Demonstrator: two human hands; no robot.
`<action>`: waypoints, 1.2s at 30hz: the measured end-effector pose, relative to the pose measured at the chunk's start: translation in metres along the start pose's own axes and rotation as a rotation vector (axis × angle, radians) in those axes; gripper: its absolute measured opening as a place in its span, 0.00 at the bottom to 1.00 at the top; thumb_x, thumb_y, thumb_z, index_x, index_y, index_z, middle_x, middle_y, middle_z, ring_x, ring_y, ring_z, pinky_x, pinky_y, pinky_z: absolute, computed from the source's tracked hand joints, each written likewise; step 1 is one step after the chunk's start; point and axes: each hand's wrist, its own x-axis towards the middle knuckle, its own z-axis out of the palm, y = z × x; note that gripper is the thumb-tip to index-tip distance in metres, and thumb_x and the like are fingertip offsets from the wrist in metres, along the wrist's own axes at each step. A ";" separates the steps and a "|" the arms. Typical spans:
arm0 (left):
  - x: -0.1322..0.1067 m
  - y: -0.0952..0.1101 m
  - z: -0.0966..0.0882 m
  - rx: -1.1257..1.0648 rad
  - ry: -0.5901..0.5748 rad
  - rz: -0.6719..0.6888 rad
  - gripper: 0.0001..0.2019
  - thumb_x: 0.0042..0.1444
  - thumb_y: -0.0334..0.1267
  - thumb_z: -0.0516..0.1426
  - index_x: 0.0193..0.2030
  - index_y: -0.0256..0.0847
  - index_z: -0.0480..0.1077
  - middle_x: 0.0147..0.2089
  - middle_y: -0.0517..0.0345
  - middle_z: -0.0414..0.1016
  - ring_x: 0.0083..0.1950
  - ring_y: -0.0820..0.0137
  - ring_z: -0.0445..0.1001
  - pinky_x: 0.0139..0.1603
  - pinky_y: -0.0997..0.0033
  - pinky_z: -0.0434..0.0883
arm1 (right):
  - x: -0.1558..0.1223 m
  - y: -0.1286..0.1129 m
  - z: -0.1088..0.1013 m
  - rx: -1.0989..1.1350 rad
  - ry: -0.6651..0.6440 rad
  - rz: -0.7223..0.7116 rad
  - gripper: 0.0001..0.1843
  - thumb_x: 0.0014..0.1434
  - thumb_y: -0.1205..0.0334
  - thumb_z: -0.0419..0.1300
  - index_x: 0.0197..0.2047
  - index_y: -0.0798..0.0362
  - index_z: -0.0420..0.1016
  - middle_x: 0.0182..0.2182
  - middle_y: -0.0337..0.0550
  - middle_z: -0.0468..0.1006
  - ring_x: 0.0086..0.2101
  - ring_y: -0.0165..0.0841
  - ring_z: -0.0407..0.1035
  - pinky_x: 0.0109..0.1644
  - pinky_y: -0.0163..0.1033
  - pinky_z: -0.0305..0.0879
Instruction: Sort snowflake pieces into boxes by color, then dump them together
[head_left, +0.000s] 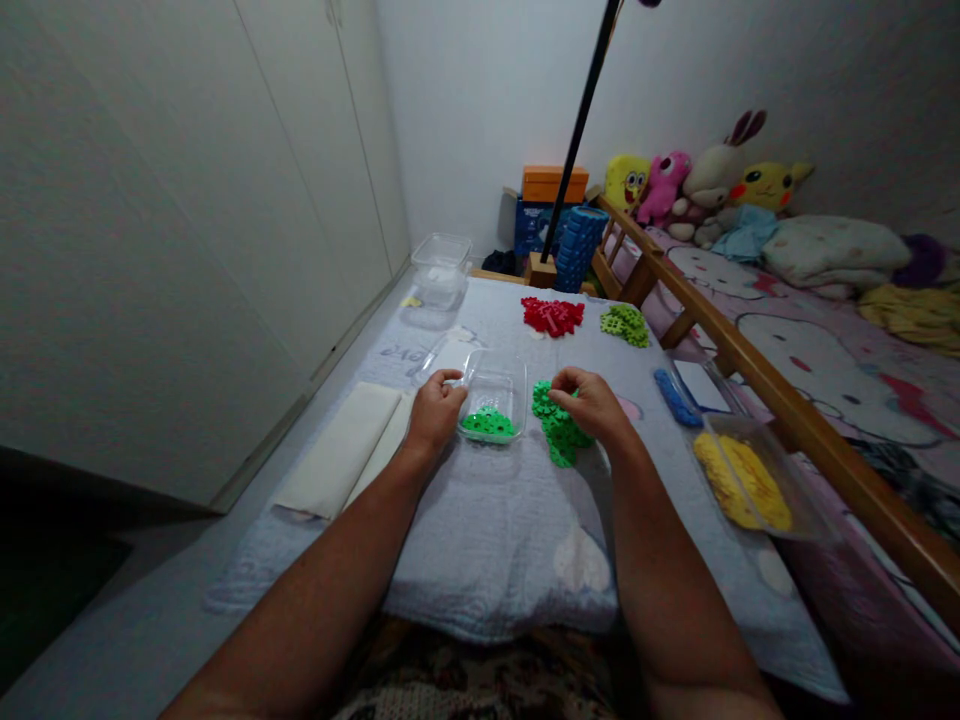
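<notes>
A clear plastic container (520, 375) stands in front of me with some green snowflake discs (487, 422) in its bottom. My left hand (436, 412) is closed on its left rim, thumb and fingers pinching the wall. To the right of the container lies a loose pile of green snowflake discs (564, 440) on the cloth. Over the top of that pile is my right hand (591, 402), its thumb and fingertips pinched together at a green disc. The disc itself is mostly hidden by the fingers and blends with the pile.
A red pile (553, 316) and a lime-green pile (625, 325) lie farther back. Yellow pieces fill a container (799, 500) at right, near blue pieces (676, 398). A folded beige cloth (341, 450) lies left; clear containers (441, 265) stand back left. A wooden rail (705, 295) borders the right.
</notes>
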 end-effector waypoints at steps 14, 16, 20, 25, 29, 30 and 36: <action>0.004 -0.006 0.000 0.003 -0.002 0.014 0.19 0.48 0.44 0.59 0.46 0.38 0.73 0.22 0.69 0.58 0.24 0.73 0.58 0.27 0.73 0.54 | -0.012 -0.049 0.046 -0.297 -0.051 -0.186 0.07 0.64 0.67 0.64 0.42 0.47 0.83 0.40 0.43 0.85 0.48 0.42 0.67 0.59 0.52 0.47; 0.004 -0.008 0.000 0.004 -0.003 0.011 0.19 0.48 0.44 0.59 0.46 0.39 0.73 0.22 0.69 0.58 0.24 0.72 0.59 0.27 0.73 0.55 | -0.013 -0.049 0.048 -0.351 -0.062 -0.199 0.08 0.66 0.66 0.62 0.42 0.46 0.83 0.41 0.43 0.85 0.49 0.42 0.66 0.59 0.53 0.45; 0.004 -0.008 0.000 0.008 -0.004 0.011 0.19 0.48 0.45 0.60 0.46 0.39 0.73 0.22 0.68 0.59 0.24 0.72 0.60 0.27 0.73 0.55 | -0.015 -0.051 0.052 -0.424 -0.068 -0.216 0.10 0.68 0.63 0.59 0.42 0.46 0.83 0.41 0.44 0.84 0.49 0.43 0.65 0.60 0.53 0.43; 0.002 -0.002 0.000 0.019 0.005 0.013 0.19 0.48 0.44 0.60 0.46 0.39 0.73 0.22 0.68 0.59 0.24 0.72 0.59 0.27 0.72 0.54 | -0.011 -0.042 0.041 -0.414 0.005 -0.177 0.11 0.67 0.63 0.59 0.44 0.46 0.84 0.47 0.47 0.81 0.51 0.44 0.63 0.57 0.50 0.47; 0.000 0.001 -0.001 0.034 0.000 0.012 0.19 0.49 0.44 0.59 0.46 0.38 0.73 0.22 0.69 0.57 0.24 0.72 0.58 0.27 0.72 0.54 | -0.004 -0.021 0.019 -0.424 0.123 -0.015 0.13 0.66 0.64 0.57 0.47 0.47 0.83 0.48 0.49 0.79 0.52 0.46 0.63 0.56 0.49 0.51; 0.000 0.001 -0.001 0.035 -0.004 0.012 0.19 0.49 0.44 0.59 0.47 0.38 0.73 0.22 0.69 0.57 0.24 0.72 0.58 0.27 0.72 0.54 | -0.003 -0.015 0.014 -0.445 0.131 0.031 0.13 0.66 0.64 0.58 0.47 0.47 0.83 0.49 0.50 0.79 0.52 0.46 0.62 0.55 0.49 0.52; 0.002 -0.004 0.000 0.015 -0.015 0.005 0.20 0.48 0.45 0.59 0.47 0.38 0.73 0.22 0.69 0.58 0.24 0.72 0.58 0.27 0.73 0.54 | -0.004 0.004 0.013 -0.584 0.053 0.111 0.14 0.64 0.56 0.62 0.50 0.46 0.84 0.52 0.53 0.77 0.53 0.49 0.63 0.53 0.50 0.55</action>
